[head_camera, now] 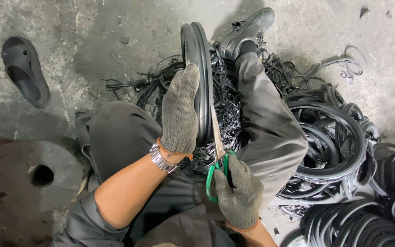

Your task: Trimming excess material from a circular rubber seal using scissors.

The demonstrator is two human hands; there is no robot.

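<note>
Left hand fingers wrapped over upright rubber ring; right hand gripping green-handled scissors, blades along ring's right edge, pointing away.

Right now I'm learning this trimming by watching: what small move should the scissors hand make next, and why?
Probably close the blades and slide them a little further along the rim. The right hand holds the green-handled scissors with the blades lying against the black rubber ring, which the left hand steadies upright. Trimmed black strips lie on the floor beyond.
</note>
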